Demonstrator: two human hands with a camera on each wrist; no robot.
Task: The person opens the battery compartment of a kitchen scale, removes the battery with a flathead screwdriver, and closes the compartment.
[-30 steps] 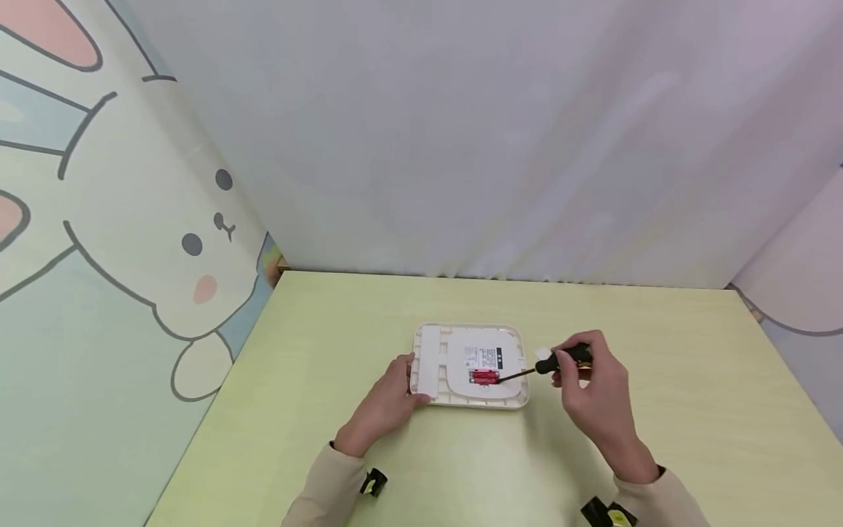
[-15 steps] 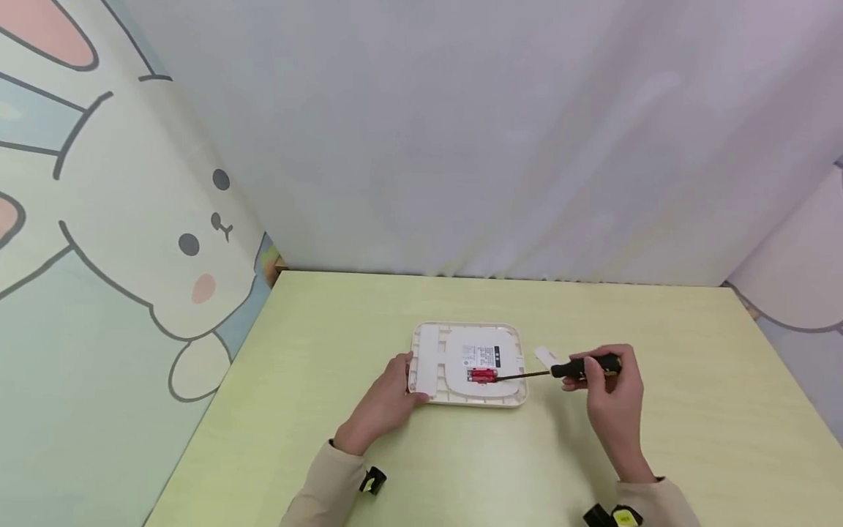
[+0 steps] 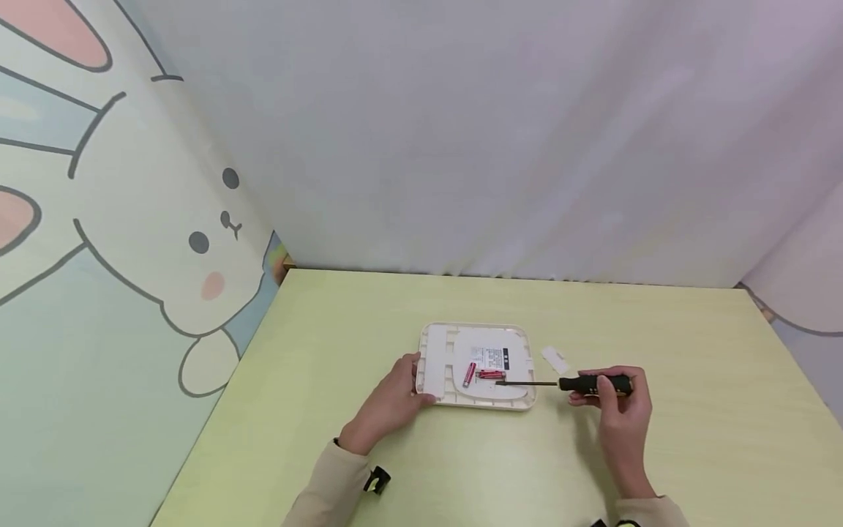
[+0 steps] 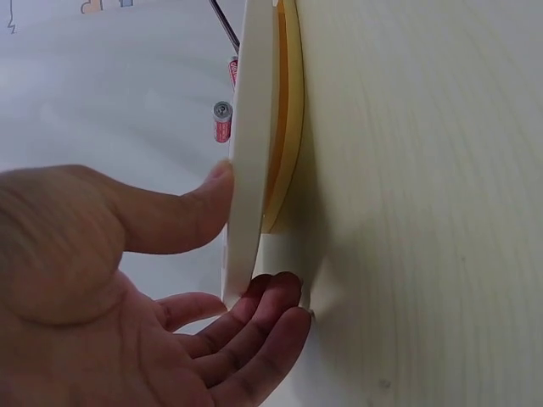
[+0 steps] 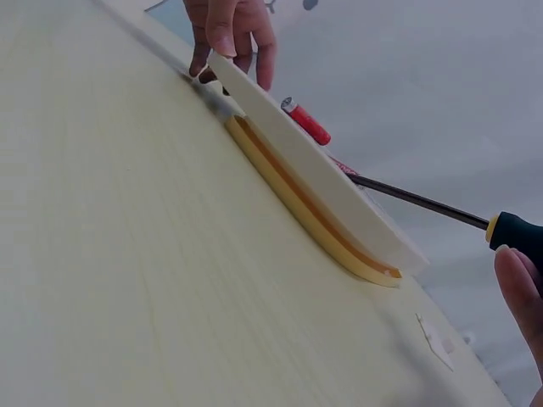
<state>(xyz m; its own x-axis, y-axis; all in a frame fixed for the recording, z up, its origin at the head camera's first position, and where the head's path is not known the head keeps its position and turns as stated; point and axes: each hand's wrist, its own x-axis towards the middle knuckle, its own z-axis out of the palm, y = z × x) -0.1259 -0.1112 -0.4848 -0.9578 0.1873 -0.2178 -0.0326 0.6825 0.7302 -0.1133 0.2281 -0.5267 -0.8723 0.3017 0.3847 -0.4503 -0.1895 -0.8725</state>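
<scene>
A flat white device with rounded corners (image 3: 437,366) lies with its labelled underside up. My left hand (image 3: 391,401) grips its left edge; in the left wrist view the thumb (image 4: 182,216) lies on the upper face and the fingers curl below. One red battery (image 3: 469,375) rests tilted on the device, out of the slot. A second red battery (image 3: 491,374) sits at the battery compartment. My right hand (image 3: 619,413) holds a screwdriver (image 3: 596,385) by its dark handle. The shaft's tip reaches the compartment, beside the second battery; exact contact cannot be told.
A small white cover piece (image 3: 555,359) lies on the pale yellow table (image 3: 342,329), right of the device. A yellow-orange rim (image 5: 305,208) shows beneath the device in the right wrist view. A pale curtain (image 3: 461,146) hangs behind the table.
One red battery has come out of the compartment and lies tilted to its left. My right hand has moved right and down with the screwdriver, its shaft now nearly level. The left hand keeps its hold.
</scene>
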